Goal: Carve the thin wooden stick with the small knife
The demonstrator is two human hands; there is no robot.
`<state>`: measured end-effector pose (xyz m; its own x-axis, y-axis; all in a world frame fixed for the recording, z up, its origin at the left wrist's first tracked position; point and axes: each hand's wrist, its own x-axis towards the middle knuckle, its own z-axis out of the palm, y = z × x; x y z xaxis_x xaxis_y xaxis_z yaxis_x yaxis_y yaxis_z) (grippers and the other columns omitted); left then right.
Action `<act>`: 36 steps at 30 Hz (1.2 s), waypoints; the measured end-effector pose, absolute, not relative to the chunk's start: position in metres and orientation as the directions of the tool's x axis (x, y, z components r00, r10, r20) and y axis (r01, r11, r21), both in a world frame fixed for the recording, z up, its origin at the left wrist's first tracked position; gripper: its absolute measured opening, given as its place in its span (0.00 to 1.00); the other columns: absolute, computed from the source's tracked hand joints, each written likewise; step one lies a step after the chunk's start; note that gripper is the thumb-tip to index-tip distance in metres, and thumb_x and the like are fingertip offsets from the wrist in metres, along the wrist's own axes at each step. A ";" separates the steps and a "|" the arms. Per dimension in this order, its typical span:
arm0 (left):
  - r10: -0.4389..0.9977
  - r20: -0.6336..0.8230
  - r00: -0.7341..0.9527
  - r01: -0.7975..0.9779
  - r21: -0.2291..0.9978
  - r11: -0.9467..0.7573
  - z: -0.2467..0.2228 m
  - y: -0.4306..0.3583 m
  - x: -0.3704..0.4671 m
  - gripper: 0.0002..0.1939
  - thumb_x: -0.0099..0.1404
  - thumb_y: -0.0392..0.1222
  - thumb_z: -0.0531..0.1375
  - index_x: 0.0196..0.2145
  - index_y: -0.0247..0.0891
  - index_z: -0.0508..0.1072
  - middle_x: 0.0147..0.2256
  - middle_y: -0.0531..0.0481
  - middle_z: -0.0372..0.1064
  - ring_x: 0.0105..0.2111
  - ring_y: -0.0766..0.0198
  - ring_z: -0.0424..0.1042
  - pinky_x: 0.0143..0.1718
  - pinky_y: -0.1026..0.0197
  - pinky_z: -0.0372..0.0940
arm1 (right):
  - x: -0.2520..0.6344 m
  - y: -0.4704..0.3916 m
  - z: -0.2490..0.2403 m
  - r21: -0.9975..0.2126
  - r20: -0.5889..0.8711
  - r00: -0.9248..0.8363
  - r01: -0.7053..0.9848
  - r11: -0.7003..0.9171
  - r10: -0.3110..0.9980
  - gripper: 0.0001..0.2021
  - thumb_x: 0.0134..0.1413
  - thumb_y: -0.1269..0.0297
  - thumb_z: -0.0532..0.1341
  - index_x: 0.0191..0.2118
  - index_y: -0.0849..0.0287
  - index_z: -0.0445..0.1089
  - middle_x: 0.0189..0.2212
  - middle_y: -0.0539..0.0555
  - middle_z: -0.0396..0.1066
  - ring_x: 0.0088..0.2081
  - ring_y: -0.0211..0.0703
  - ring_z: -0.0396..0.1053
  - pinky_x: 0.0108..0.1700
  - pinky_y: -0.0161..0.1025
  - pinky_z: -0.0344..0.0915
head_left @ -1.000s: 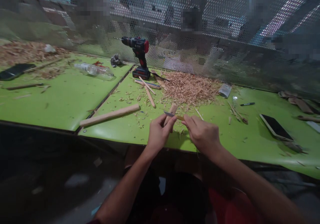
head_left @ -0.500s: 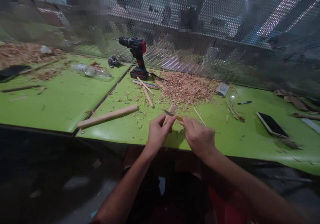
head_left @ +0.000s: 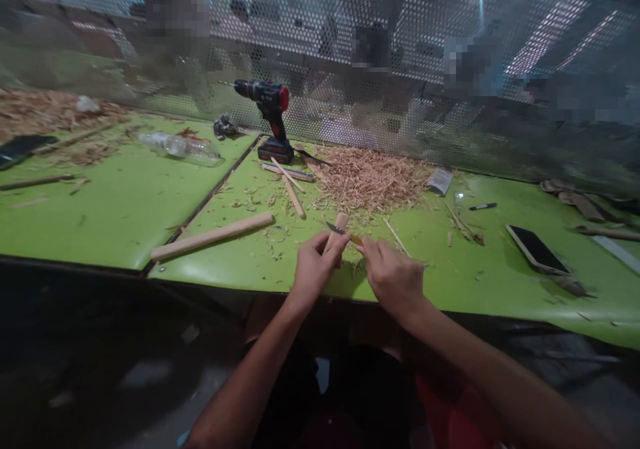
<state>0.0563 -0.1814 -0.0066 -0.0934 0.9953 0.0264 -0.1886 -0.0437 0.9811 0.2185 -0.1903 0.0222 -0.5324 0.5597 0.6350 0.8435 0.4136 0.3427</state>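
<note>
My left hand [head_left: 316, 265] is closed round a short piece of wood [head_left: 341, 221] whose top end sticks out above the fingers. In my right hand [head_left: 393, 272] is a carving knife [head_left: 335, 227], gripped by its yellowish handle. The blade lies across the wood, pointing left, and my left thumb is up against the knife near the blade. Both hands are just over the front edge of the green table [head_left: 240, 262]. My fingers hide the lower part of the wood.
Behind my hands lies a pile of wood shavings [head_left: 375, 179]. A cordless drill [head_left: 270, 115] stands near the perforated metal screen [head_left: 300, 49]. To the left are a wooden rod [head_left: 213, 237] and a plastic bottle [head_left: 180, 149]; to the right, a phone [head_left: 536, 249] and a black pen [head_left: 483, 206].
The view has shifted slightly, so the table things sit a little further left. Both hands keep their hold, and the blade stays on the wood in nearly the same place.
</note>
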 end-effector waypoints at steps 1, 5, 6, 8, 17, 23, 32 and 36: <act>0.995 0.023 -0.094 -0.194 0.980 -0.041 -0.006 -0.181 0.057 0.26 0.61 0.64 0.67 0.25 0.38 0.69 0.19 0.57 0.58 0.19 0.71 0.55 0.21 0.65 0.50 | 0.219 -0.190 0.022 0.353 0.630 -0.537 0.841 0.409 0.561 0.18 0.78 0.64 0.53 0.48 0.64 0.80 0.23 0.53 0.70 0.21 0.36 0.59 0.26 0.38 0.41; 0.991 -0.001 -0.136 -0.250 0.968 -0.033 -0.005 -0.181 0.060 0.27 0.59 0.65 0.69 0.25 0.38 0.68 0.19 0.58 0.57 0.19 0.72 0.54 0.20 0.66 0.48 | 0.216 -0.189 0.024 0.363 0.656 -0.536 0.841 0.400 0.531 0.19 0.79 0.64 0.53 0.47 0.66 0.81 0.23 0.53 0.72 0.21 0.36 0.61 0.25 0.38 0.43; 0.987 -0.009 -0.158 -0.272 0.962 -0.035 -0.005 -0.180 0.062 0.27 0.58 0.66 0.70 0.26 0.39 0.68 0.18 0.59 0.56 0.18 0.72 0.53 0.19 0.66 0.48 | 0.215 -0.188 0.025 0.354 0.668 -0.528 0.845 0.400 0.524 0.19 0.79 0.64 0.53 0.47 0.66 0.81 0.23 0.53 0.73 0.21 0.36 0.62 0.25 0.38 0.44; 0.983 -0.019 -0.185 -0.312 0.949 -0.040 -0.003 -0.180 0.063 0.29 0.56 0.66 0.71 0.26 0.39 0.66 0.18 0.60 0.55 0.18 0.72 0.53 0.19 0.67 0.48 | 0.212 -0.187 0.027 0.329 0.685 -0.511 0.853 0.406 0.519 0.20 0.79 0.64 0.52 0.49 0.66 0.81 0.24 0.54 0.74 0.21 0.36 0.63 0.25 0.37 0.45; 1.000 0.008 0.016 -0.321 0.947 -0.002 0.005 -0.189 0.053 0.27 0.61 0.66 0.67 0.31 0.40 0.65 0.21 0.60 0.58 0.18 0.73 0.52 0.19 0.67 0.49 | 0.228 -0.173 0.038 0.303 0.555 -0.628 0.763 0.570 0.546 0.21 0.80 0.59 0.51 0.53 0.61 0.81 0.28 0.54 0.79 0.23 0.37 0.66 0.26 0.38 0.47; 0.999 0.034 -0.010 -0.170 0.985 -0.035 -0.002 -0.187 0.048 0.23 0.65 0.62 0.66 0.32 0.39 0.67 0.22 0.59 0.57 0.21 0.70 0.53 0.22 0.65 0.50 | 0.236 -0.166 0.044 0.247 0.390 -0.654 0.752 0.611 0.648 0.22 0.79 0.57 0.50 0.53 0.57 0.81 0.30 0.54 0.80 0.25 0.38 0.66 0.27 0.39 0.45; 0.996 0.049 -0.071 -0.203 0.977 -0.063 -0.011 -0.183 0.058 0.25 0.63 0.65 0.67 0.32 0.38 0.70 0.22 0.59 0.54 0.22 0.70 0.51 0.23 0.65 0.49 | 0.237 -0.167 0.032 0.199 0.426 -0.610 0.784 0.588 0.668 0.23 0.79 0.58 0.48 0.55 0.59 0.80 0.32 0.56 0.80 0.26 0.40 0.66 0.28 0.39 0.45; 0.995 0.070 -0.077 -0.175 0.981 -0.082 -0.010 -0.184 0.057 0.23 0.64 0.62 0.67 0.31 0.38 0.70 0.22 0.59 0.55 0.23 0.69 0.52 0.24 0.64 0.49 | 0.240 -0.166 0.035 0.184 0.383 -0.616 0.781 0.597 0.688 0.24 0.79 0.56 0.47 0.54 0.57 0.81 0.33 0.56 0.80 0.27 0.40 0.68 0.28 0.39 0.45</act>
<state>0.0574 -0.1835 -0.0104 -0.0771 0.9946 0.0698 -0.1746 -0.0824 0.9812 0.2397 -0.1661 0.0346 -0.6159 0.6882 0.3835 0.7811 0.5968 0.1836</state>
